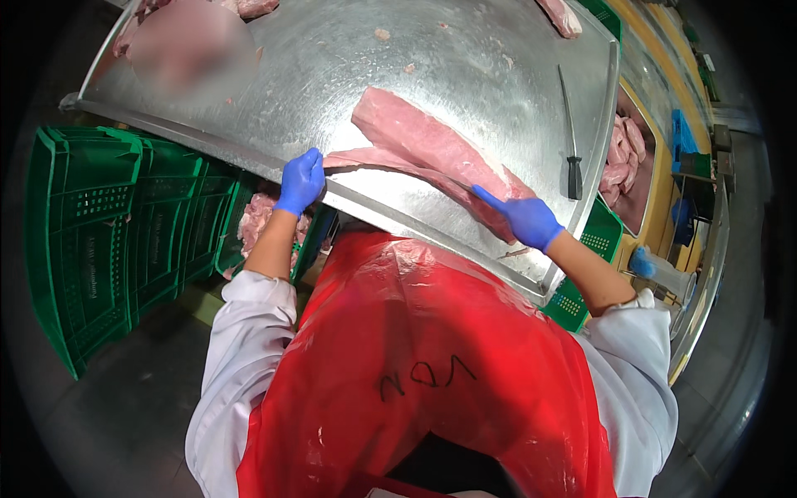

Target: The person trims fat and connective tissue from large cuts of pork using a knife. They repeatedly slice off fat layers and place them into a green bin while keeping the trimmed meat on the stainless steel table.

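Observation:
A long pink meat piece lies on the steel table in front of me, with a thin strip along its near side reaching leftward. My blue-gloved left hand is closed on that strip's left end at the table's front edge. My blue-gloved right hand rests at the right part of the meat, index finger extended along a thin knife blade; its handle is hidden in my grip. Another long thin tool with a black handle lies to the right on the table.
Stacked green crates stand at left, beside a crate of meat pieces. More meat lies at the table's far edge. At right are a green crate and a container of meat pieces.

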Available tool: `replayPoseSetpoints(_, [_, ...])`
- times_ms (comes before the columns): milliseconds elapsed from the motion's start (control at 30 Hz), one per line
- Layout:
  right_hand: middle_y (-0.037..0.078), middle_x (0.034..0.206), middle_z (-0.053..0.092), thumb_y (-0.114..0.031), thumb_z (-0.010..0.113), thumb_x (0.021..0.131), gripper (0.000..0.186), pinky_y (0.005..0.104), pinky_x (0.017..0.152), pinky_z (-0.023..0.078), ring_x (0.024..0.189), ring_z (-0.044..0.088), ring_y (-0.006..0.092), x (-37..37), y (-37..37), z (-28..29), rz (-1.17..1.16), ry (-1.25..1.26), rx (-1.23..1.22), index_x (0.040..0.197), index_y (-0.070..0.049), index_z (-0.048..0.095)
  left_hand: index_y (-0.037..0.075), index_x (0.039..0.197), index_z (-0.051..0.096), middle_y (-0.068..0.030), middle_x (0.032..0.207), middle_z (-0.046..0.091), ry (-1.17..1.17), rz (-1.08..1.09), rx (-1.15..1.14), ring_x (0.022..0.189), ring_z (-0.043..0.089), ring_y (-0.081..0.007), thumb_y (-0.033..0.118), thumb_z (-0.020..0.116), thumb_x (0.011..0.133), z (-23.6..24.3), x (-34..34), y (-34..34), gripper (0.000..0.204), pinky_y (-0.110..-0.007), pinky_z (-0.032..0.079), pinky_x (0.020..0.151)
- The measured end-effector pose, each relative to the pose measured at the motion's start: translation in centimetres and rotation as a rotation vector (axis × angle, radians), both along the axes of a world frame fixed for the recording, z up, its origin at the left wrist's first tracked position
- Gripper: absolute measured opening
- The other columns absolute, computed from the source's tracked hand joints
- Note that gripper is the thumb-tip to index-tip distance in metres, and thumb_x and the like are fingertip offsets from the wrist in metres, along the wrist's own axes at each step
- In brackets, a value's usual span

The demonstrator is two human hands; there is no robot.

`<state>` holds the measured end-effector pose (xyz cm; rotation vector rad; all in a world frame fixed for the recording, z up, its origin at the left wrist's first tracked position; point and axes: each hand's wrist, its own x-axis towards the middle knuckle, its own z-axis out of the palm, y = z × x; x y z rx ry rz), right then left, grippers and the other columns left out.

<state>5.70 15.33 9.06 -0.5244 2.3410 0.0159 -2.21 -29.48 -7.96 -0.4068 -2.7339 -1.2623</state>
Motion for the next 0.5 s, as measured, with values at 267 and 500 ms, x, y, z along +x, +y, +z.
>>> replayPoseSetpoints(267, [0.019, 0.085, 0.069, -0.012, 0.053, 0.094, 0.076, 0.0467, 0.058, 0.054, 0.066, 0.067, 0.0384, 7.2, 6.7, -2.3, -0.084, 0.226, -0.228, 0.159, -0.037, 0.021, 0.005, 0.091, 0.057, -0.0217, 0.081, 0.063, 0.003, 0.116, -0.479, 0.078, 0.062, -0.0448, 0.019, 0.061, 0.084, 2.7, 2.7, -1.5, 0.016, -0.052, 0.048, 0.072])
replayPoseSetpoints(500, [0.022, 0.093, 0.069, -0.021, 0.055, 0.096, 0.073, 0.0496, 0.069, 0.052, 0.078, 0.066, 0.0426, -2.7, -6.0, -2.6, -0.169, 0.311, -0.426, 0.159, -0.038, 0.020, 0.005, 0.105, 0.051, -0.0207, 0.094, 0.066, 0.047, -0.092, -0.699, 0.091, 0.065, -0.0413, 0.017, 0.063, 0.083, 2.7, 1.1, 8.1, 0.028, -0.053, 0.047, 0.085])
